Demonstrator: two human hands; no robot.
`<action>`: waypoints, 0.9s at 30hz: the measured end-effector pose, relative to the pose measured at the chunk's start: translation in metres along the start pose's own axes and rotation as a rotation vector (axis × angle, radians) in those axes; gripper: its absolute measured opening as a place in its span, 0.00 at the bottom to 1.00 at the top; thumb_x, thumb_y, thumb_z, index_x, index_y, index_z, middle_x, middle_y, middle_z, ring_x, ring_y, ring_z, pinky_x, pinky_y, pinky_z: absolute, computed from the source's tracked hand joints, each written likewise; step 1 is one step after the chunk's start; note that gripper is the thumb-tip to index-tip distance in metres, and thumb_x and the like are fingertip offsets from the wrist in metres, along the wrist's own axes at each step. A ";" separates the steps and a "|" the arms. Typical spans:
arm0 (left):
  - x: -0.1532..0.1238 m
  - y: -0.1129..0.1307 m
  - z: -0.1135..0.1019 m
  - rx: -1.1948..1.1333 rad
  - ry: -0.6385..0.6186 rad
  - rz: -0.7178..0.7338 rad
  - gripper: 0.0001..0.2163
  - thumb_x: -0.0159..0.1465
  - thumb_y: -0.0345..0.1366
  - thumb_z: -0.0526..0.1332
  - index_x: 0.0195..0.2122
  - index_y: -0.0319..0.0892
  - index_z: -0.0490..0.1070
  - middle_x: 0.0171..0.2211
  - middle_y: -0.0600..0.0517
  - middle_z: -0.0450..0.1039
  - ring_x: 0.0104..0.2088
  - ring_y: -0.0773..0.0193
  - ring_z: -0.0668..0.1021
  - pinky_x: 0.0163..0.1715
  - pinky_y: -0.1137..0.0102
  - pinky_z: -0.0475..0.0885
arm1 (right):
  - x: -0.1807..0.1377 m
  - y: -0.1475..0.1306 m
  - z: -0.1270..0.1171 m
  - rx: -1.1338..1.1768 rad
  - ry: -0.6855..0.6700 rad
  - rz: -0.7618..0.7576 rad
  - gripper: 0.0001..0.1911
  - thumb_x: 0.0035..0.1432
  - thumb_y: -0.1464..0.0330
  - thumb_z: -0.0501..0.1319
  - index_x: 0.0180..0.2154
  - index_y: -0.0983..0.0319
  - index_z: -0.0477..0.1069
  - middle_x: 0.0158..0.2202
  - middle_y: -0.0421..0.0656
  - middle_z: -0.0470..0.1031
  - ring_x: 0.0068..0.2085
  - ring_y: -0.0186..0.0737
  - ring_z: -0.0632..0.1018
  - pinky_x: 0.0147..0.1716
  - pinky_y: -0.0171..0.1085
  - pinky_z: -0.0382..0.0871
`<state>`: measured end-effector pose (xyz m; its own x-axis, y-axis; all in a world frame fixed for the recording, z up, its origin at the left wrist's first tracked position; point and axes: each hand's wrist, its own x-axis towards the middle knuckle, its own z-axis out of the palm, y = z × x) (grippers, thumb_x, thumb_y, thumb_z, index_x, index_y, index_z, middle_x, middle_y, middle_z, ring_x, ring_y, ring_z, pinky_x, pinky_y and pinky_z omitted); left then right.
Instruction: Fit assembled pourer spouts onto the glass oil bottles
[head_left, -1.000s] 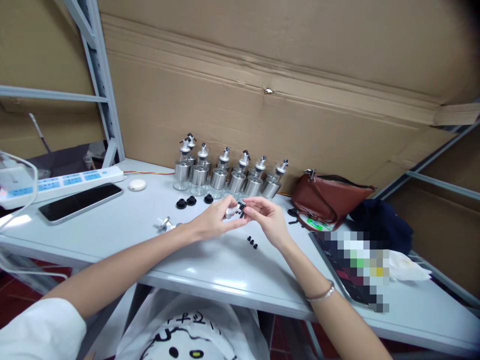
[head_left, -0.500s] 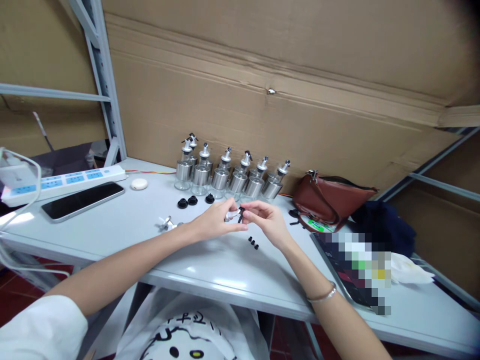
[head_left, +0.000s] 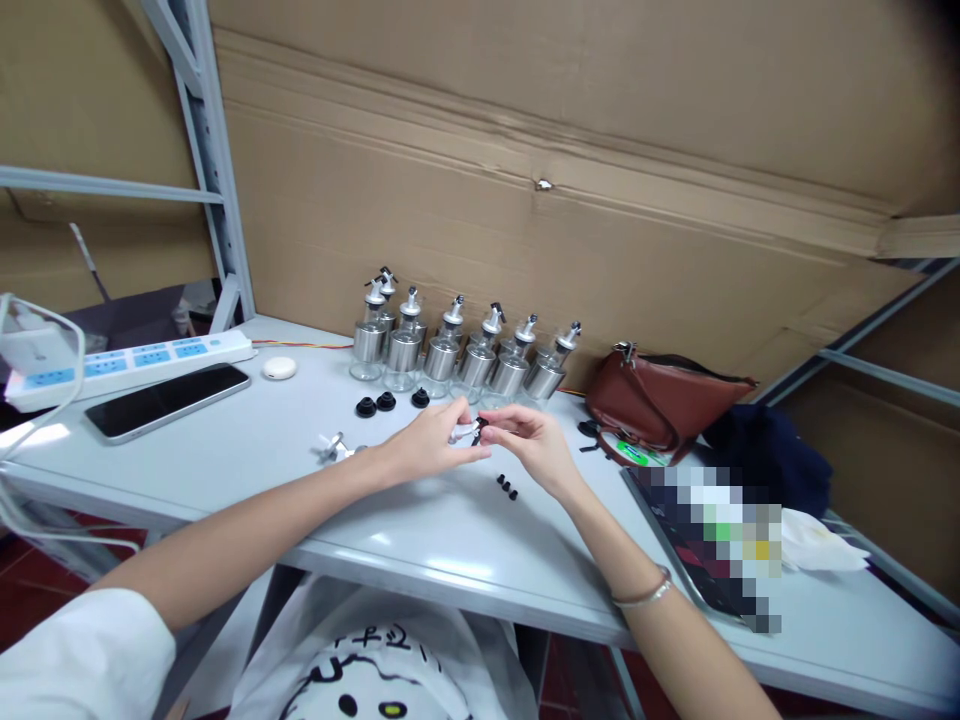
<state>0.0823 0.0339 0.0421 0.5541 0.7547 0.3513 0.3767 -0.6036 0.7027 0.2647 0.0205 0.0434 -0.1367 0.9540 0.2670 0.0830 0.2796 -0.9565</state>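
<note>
My left hand (head_left: 431,443) is closed around a silver pour spout (head_left: 463,432), mostly hidden by its fingers. Pinched in the fingertips of my right hand (head_left: 531,440) is a small black flap (head_left: 480,428) at the tip of that spout. Whether the flap is fixed to the spout cannot be made out. Just below the hands lie small black plugs (head_left: 507,487) on the table. Several black rubber stoppers (head_left: 385,401) sit left of the hands, and loose silver spout parts (head_left: 337,448) lie beside my left forearm.
Glass bottles with steel sleeves and spouts (head_left: 477,360) stand in a row behind my hands. A brown handbag (head_left: 664,400) and a blurred-out tablet-like slab (head_left: 697,545) are on the right. On the left are a phone (head_left: 169,402), a white round case (head_left: 280,368) and a power strip (head_left: 135,368).
The black flap at the spout's tip has tilted slightly between my fingers. Both hands stay in nearly the same place, and the things on the table have not moved.
</note>
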 end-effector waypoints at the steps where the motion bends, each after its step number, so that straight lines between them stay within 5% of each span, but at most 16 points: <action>1: 0.000 0.000 0.000 0.006 -0.003 0.000 0.16 0.57 0.46 0.62 0.30 0.44 0.55 0.25 0.58 0.57 0.25 0.68 0.61 0.26 0.73 0.56 | 0.000 -0.001 0.000 0.007 0.007 0.007 0.13 0.37 0.64 0.73 0.29 0.60 0.79 0.25 0.40 0.80 0.28 0.36 0.79 0.31 0.36 0.75; 27: 0.000 -0.009 0.002 0.199 -0.022 0.050 0.15 0.61 0.48 0.60 0.32 0.44 0.56 0.33 0.51 0.67 0.31 0.60 0.71 0.31 0.68 0.64 | 0.000 0.002 0.005 0.065 -0.058 0.143 0.17 0.39 0.60 0.73 0.28 0.62 0.73 0.23 0.39 0.79 0.24 0.35 0.80 0.29 0.36 0.76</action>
<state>0.0802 0.0385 0.0348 0.5909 0.7181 0.3676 0.4863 -0.6806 0.5480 0.2598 0.0205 0.0405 -0.1848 0.9752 0.1219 0.0419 0.1318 -0.9904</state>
